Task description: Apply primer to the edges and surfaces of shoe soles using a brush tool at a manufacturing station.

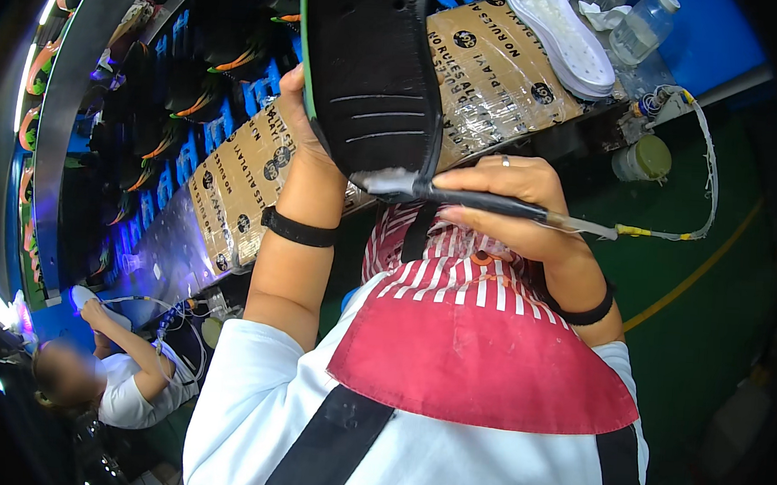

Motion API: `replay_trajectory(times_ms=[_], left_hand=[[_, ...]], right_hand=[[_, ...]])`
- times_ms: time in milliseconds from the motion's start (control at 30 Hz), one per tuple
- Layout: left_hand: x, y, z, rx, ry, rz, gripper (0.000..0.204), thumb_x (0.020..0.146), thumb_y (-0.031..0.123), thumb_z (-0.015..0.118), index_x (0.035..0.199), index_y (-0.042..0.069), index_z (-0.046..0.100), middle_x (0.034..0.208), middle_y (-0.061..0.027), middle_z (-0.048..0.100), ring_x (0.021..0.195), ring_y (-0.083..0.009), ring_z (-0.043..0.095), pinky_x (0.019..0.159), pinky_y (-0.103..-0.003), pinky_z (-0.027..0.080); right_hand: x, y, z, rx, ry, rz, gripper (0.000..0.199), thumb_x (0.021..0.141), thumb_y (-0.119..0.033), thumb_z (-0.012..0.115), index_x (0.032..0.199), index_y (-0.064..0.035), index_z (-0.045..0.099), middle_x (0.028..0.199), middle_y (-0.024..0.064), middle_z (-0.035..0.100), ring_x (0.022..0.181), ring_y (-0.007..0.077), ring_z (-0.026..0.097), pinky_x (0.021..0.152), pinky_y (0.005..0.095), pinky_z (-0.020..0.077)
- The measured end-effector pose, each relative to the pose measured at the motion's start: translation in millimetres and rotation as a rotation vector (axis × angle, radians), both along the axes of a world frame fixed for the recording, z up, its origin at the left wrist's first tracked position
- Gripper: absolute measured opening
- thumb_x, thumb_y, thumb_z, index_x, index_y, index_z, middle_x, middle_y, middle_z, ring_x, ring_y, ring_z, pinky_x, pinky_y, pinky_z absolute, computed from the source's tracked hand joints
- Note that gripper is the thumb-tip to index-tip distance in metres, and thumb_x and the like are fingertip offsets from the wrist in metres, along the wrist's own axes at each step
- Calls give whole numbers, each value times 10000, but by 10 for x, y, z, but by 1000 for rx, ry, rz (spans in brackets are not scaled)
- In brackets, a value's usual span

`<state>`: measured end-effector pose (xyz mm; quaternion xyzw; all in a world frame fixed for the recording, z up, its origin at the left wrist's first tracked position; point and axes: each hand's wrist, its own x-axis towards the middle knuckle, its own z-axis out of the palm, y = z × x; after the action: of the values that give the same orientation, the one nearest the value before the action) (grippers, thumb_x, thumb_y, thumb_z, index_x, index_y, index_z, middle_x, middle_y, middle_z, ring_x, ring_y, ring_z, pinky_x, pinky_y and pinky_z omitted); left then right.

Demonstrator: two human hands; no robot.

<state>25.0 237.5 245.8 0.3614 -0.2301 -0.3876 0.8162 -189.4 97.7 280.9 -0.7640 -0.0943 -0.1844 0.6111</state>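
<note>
Holding black shoe sole (372,73) upright above cardboard-covered bench (496,80): left hand (303,117) clasped sole's edge, right hand (507,201) fingers wrapped round wired pen-like tool (497,205), tip at sole's lower rim. Progress along rim unclear; white soles (561,35) stacked behind sole.

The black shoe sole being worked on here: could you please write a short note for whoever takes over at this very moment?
Left hand: holds the black shoe sole up by its left edge, underside toward the camera.
Right hand: grips a black pen-like tool, its tip at the sole's lower rim; a thin white and yellow cord trails from its rear end.
Nearby: white soles are stacked on the paper-covered bench, beside a clear plastic bottle.
Done: a pale patch shows at the lower rim near the tip.
Left: cannot tell how much of the rim remains; most of it looks bare.
</note>
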Motion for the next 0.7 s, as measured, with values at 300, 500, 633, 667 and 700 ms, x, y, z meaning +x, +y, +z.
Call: replay_trajectory(times_ms=[300, 500, 633, 667, 700], left_hand=[[-53, -31, 289, 25, 246, -236, 448, 822, 325, 510, 1089, -23, 603, 983, -172, 662, 845, -243, 665, 772, -338, 548], [-138, -182, 457, 513, 71, -172, 309, 781, 280, 636, 944, 20, 667, 815, -62, 663, 679, -108, 610, 629, -192, 486], [-100, -238, 415, 599, -16, -216, 311, 770, 303, 658, 932, 37, 664, 815, -57, 660, 681, -99, 611, 624, -199, 490], [-93, -238, 399, 619, -14, -237, 315, 769, 314, 663, 934, 46, 663, 821, -57, 661, 680, -97, 611, 620, -205, 493], [-112, -269, 416, 617, -12, -238, 315, 769, 314, 663, 934, 46, 663, 821, -57, 661, 680, -97, 611, 620, -205, 493]], right_hand=[[26, 20, -13, -69, 21, 143, 220, 710, -95, 741, 909, -16, 691, 723, 125, 663, 583, 199, 621, 574, 275, 481], [97, 94, -204, -205, -89, 108, 244, 679, -55, 748, 909, -4, 684, 705, 107, 642, 558, 197, 567, 523, 278, 439], [78, 41, -157, -170, -154, 200, 250, 673, -61, 755, 906, 2, 686, 639, 98, 610, 517, 190, 535, 498, 286, 412], [82, 34, -62, -182, -131, 154, 266, 664, -75, 765, 903, 9, 682, 629, 96, 608, 510, 188, 531, 491, 286, 404], [105, 39, -54, -197, -185, 81, 263, 669, -81, 763, 901, 10, 680, 626, 92, 604, 511, 188, 530, 485, 285, 398]])
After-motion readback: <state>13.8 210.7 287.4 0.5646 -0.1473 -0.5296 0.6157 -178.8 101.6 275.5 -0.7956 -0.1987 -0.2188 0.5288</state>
